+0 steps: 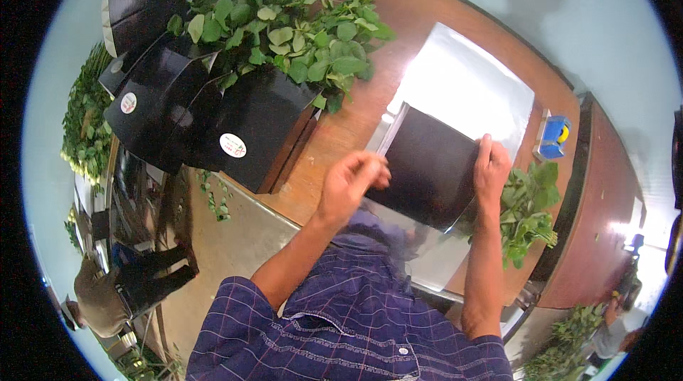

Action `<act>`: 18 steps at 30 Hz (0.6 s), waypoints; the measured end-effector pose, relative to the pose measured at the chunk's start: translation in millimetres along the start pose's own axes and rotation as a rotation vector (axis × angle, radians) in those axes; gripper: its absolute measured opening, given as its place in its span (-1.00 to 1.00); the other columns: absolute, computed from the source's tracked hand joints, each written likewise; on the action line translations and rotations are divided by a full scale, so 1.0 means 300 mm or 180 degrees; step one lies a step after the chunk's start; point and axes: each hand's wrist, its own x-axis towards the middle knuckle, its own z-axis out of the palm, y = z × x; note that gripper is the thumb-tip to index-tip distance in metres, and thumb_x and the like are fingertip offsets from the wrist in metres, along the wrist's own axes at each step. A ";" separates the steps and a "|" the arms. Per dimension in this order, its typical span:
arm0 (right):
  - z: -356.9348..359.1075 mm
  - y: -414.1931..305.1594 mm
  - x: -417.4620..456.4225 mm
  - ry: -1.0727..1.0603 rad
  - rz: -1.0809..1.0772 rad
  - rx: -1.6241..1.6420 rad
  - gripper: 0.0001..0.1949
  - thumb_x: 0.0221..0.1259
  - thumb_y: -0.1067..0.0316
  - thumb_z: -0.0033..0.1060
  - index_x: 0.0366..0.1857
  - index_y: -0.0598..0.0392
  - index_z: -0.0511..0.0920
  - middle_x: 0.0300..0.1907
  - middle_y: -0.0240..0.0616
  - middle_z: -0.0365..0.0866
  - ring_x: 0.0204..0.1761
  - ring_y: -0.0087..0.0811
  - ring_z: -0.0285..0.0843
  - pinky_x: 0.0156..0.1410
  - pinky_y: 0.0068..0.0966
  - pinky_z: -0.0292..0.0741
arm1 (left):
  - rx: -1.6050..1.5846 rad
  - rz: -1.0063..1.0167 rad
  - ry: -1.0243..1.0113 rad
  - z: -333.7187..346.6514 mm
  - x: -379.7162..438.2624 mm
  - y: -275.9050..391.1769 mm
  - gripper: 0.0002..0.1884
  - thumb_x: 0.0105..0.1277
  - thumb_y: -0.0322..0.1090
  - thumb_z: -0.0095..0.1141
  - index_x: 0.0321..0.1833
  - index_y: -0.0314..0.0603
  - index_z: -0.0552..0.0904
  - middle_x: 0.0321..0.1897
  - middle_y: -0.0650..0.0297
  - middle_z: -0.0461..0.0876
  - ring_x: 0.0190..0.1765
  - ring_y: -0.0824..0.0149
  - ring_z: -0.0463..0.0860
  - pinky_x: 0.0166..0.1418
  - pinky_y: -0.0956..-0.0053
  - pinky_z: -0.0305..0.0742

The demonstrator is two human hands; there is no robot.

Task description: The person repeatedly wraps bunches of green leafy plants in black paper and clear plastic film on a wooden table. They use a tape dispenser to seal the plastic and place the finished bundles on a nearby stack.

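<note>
A black rectangular sheet or flat panel point(432, 167) lies in front of me on clear plastic film. Beyond it a shiny, pale sheet point(464, 79) reflects the light. My right hand point(491, 167) is at the panel's right edge, thumb up; whether it grips the edge cannot be told. My left hand point(357, 181) is at the left edge, slightly blurred, with fingers curled; what is between them does not show clearly. Clear film point(437, 255) hangs towards my shirt over the table's near edge. Leafy green stems point(528, 210) lie beside my right forearm.
Black boxes point(261, 125) bearing round stickers stand at the left of the wooden table point(341, 130), with leafy stems point(320, 39) over them. A blue tape dispenser point(554, 137) sits at the right. People are at the lower left point(101, 295) and lower right point(619, 327).
</note>
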 end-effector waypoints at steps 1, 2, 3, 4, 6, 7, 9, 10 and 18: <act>0.031 0.031 0.044 -0.0081 0.0106 0.0063 -0.73 0.51 0.25 0.09 -0.30 0.27 0.59 -0.31 -0.06 0.63 -0.22 0.02 0.53 -0.02 -0.16 0.44 | -0.0107 -0.0152 -0.0287 -0.002 -0.038 -0.016 -0.79 0.55 -0.34 0.13 0.07 -0.35 0.65 -0.12 0.15 0.73 -0.11 0.36 0.72 0.06 0.43 0.64; 0.057 0.055 0.070 -0.0159 0.0214 0.0119 -0.72 0.52 0.24 0.09 -0.27 0.27 0.60 -0.28 -0.03 0.65 -0.20 0.04 0.55 -0.01 -0.15 0.46 | 0.0008 -0.0395 -0.0564 -0.005 -0.062 -0.048 -0.79 0.55 -0.33 0.14 0.05 -0.35 0.66 -0.12 0.15 0.74 -0.11 0.35 0.72 0.05 0.43 0.64; 0.088 0.070 0.081 -0.0064 0.0001 0.0075 -0.72 0.52 0.22 0.10 -0.23 0.27 0.62 -0.24 -0.01 0.66 -0.16 0.05 0.57 0.03 -0.15 0.47 | 0.0121 -0.0637 -0.0819 -0.011 -0.084 -0.095 -0.79 0.54 -0.32 0.15 0.03 -0.34 0.66 -0.13 0.15 0.74 -0.11 0.35 0.72 0.04 0.43 0.64; 0.114 0.084 0.090 0.0037 -0.0210 0.0019 -0.71 0.52 0.21 0.10 -0.19 0.27 0.64 -0.20 0.02 0.68 -0.13 0.05 0.59 0.06 -0.16 0.49 | 0.0074 -0.0862 -0.0869 -0.018 -0.102 -0.171 -0.78 0.54 -0.31 0.16 0.04 -0.34 0.66 -0.13 0.15 0.74 -0.11 0.35 0.72 0.03 0.42 0.64; 0.132 0.102 0.113 -0.0091 -0.0201 -0.0100 -0.69 0.52 0.18 0.12 -0.04 0.25 0.67 -0.05 0.10 0.69 -0.01 0.06 0.64 0.16 -0.19 0.52 | -0.0024 -0.1290 -0.0982 -0.045 -0.101 -0.350 -0.77 0.53 -0.29 0.18 0.05 -0.34 0.66 -0.14 0.16 0.74 -0.12 0.35 0.72 0.01 0.42 0.64; 0.136 0.101 0.116 -0.0127 -0.0176 -0.0083 -0.67 0.52 0.16 0.12 -0.04 0.27 0.67 -0.07 0.10 0.70 -0.02 0.06 0.65 0.15 -0.20 0.52 | -0.0051 -0.1461 -0.0876 -0.059 -0.090 -0.401 -0.76 0.53 -0.29 0.18 0.06 -0.34 0.65 -0.12 0.17 0.73 -0.10 0.36 0.72 0.00 0.42 0.64; 0.125 0.098 0.126 -0.0163 -0.0090 -0.0069 -0.65 0.53 0.13 0.13 -0.06 0.29 0.66 -0.11 0.09 0.72 -0.05 0.06 0.66 0.14 -0.21 0.52 | -0.0093 -0.1824 -0.0718 -0.074 -0.075 -0.487 -0.74 0.53 -0.27 0.19 0.10 -0.34 0.64 -0.10 0.18 0.72 -0.08 0.36 0.71 0.00 0.43 0.64; 0.114 0.071 0.142 -0.0429 0.0144 -0.0050 -0.62 0.53 0.09 0.13 -0.06 0.30 0.66 -0.13 0.10 0.72 -0.07 0.03 0.67 0.13 -0.21 0.53 | -0.0247 -0.1937 -0.0405 -0.077 -0.063 -0.505 -0.60 0.45 -0.35 0.29 0.26 -0.31 0.52 -0.04 0.18 0.70 -0.06 0.35 0.71 0.02 0.39 0.65; 0.027 0.089 0.231 -0.1602 0.0591 -0.0199 -0.47 0.54 -0.09 0.06 -0.04 0.32 0.66 -0.23 0.18 0.72 -0.21 -0.19 0.65 0.03 -0.25 0.52 | 0.1878 0.0493 0.1028 -0.111 0.013 -0.578 -0.26 0.15 -0.32 0.56 0.35 -0.32 0.42 0.07 -0.05 0.59 0.03 0.04 0.70 0.05 0.22 0.64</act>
